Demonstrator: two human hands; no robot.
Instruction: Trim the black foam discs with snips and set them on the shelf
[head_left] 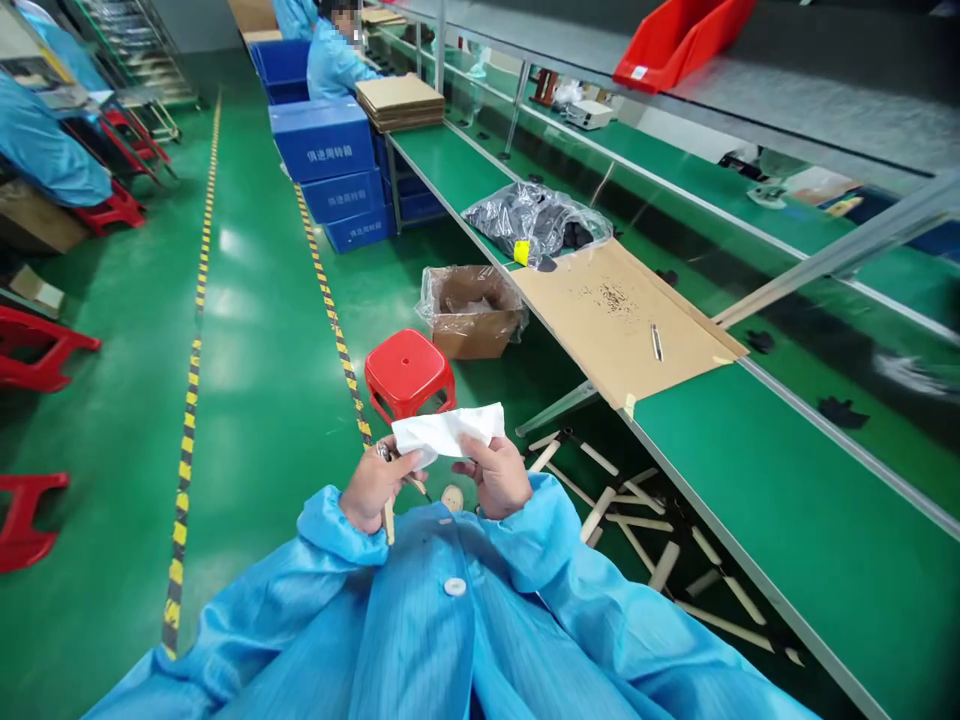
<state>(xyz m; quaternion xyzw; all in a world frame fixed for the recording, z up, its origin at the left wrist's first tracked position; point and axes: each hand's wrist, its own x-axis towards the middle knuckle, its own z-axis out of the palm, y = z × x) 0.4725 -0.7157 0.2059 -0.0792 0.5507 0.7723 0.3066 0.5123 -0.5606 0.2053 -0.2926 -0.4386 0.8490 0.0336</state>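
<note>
A white sheet that looks like a tissue (442,432) is stretched between my two hands in front of my blue coat. My left hand (377,485) pinches its left end between thumb and fingers. Something small and shiny shows at that hand's fingers, too small to name. At the right end, my right hand (496,475) grips the sheet with the thumb on top. Just beyond the sheet stands a red plastic stool (407,370) on the floor.
To the right runs a green workbench (810,520) bearing a cardboard sheet (585,330) with dark specks, a small cutter-like tool (657,343) and a plastic bag (540,220) of dark pieces. A lined carton (476,335), blue crates (326,145) and a seated person (334,60) are ahead.
</note>
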